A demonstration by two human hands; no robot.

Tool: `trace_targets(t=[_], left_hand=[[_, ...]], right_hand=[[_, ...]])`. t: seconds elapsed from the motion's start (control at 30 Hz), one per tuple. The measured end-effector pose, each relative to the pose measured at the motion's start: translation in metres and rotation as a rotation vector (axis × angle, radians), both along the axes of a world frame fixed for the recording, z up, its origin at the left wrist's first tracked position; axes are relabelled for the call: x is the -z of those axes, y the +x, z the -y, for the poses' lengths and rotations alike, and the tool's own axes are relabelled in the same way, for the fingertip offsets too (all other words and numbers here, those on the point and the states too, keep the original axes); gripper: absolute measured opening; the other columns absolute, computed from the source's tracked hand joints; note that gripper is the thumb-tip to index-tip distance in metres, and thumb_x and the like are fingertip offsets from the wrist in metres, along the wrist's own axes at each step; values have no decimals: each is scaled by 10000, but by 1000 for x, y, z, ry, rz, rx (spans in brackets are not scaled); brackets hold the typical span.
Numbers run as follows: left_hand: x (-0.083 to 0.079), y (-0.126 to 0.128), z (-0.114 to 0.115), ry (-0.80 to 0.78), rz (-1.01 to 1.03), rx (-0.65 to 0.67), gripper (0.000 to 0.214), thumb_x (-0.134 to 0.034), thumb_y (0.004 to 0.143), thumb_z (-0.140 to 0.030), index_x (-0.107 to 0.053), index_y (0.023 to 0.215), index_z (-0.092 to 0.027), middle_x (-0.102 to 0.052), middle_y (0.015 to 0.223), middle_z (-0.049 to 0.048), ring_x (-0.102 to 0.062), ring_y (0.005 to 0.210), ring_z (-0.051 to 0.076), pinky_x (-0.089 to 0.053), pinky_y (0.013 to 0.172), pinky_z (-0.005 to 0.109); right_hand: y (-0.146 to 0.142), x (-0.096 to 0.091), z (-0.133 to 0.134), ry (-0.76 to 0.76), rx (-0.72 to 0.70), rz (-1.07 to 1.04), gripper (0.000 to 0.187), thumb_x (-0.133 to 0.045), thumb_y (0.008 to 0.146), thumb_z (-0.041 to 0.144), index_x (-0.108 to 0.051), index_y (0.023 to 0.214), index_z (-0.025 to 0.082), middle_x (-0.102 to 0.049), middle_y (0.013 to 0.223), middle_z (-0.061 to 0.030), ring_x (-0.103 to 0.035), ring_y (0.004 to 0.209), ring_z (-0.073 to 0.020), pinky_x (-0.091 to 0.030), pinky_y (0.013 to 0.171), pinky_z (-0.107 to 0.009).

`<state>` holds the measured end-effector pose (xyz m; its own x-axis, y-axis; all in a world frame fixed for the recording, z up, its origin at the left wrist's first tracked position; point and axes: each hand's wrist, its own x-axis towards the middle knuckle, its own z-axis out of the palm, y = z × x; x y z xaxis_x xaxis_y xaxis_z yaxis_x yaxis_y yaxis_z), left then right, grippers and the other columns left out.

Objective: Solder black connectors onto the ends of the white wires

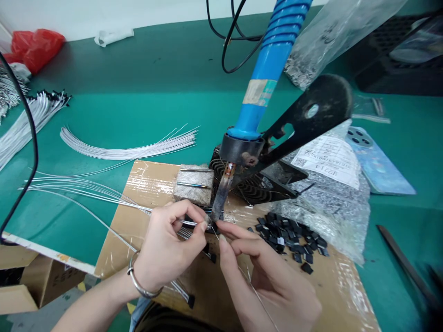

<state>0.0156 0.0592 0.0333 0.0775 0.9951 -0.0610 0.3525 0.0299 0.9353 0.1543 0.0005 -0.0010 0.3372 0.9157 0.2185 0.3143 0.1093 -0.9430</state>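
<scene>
hidden: wire ends (pixel 188 223) behind left hand (pixel 169 244) | cut off: blue handle (pixel 273 50) at top | blurred: dark tool (pixel 408 267) lower right

We see a blue soldering iron (pixel 266 74) with darker spiral ribs, silver wires (pixel 128 150) on the green bench (pixel 138 64), black pieces (pixel 290 237) on tan cardboard (pixel 332 286), and a red bag (pixel 34 50) at the far left corner.

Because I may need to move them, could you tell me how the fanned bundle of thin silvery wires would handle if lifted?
The fanned bundle of thin silvery wires will probably feel light and springy, since each strand is very fine and visibly bowed. It looks unbound, so strands would likely slip apart when lifted off the green mat.
</scene>
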Motion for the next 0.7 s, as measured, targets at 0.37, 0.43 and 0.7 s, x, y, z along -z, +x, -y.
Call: trace_targets(t=[0.37, 0.43, 0.7], left_hand=[[-3, 0, 2, 3, 12, 9, 131, -646, 793, -97, -669, 699, -184, -774, 742, 31, -675, 692, 155, -475, 595, 230], [-3, 0, 1, 3, 16, 11, 134, -643, 791, -90, -670, 699, -184, -776, 745, 30, -676, 688, 152, -472, 586, 226], [0, -1, 2, -1, 6, 16, 126, -641, 805, -109, -672, 707, -182, -778, 759, 35, -660, 676, 153, -458, 579, 237]], right_hand=[[-1, -3, -1, -1, 17, 27, 163, -774, 910, 190, -708, 773, 248, -857, 991, -63, -826, 888, -204, -657, 822, -293], [-1, -3, 0, 3, 18, 32, 157, -779, 908, 199, -713, 777, 256, -859, 988, -65, -830, 881, -215, -663, 802, -300], [0, -3, 1, -17, 10, 14, 163, -777, 911, 172, -713, 778, 241, -861, 1012, -54, -822, 870, -179, -640, 822, -262]])
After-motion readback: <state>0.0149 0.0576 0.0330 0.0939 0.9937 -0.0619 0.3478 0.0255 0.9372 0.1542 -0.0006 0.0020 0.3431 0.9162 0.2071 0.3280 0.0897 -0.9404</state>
